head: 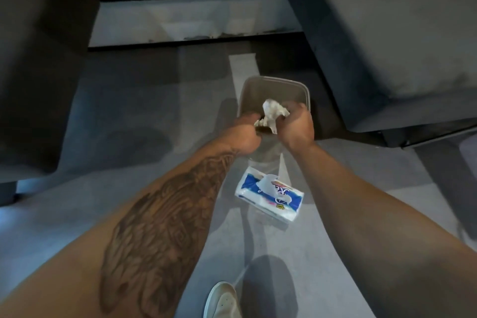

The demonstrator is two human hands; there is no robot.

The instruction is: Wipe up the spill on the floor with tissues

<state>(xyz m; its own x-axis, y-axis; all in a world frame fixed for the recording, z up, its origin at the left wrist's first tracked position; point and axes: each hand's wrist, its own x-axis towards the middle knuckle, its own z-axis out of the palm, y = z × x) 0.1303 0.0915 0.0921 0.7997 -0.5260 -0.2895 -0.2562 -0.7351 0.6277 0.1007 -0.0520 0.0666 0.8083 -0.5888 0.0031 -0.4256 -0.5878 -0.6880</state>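
Both the left hand [246, 131] and right hand [296, 125] are closed on the crumpled tissue wad [272, 112] directly above the clear container [273, 88]; a loose release risks the wad missing the container.

Blue-and-white tissue pack [269, 196]; seemingly grey floor [144, 121].
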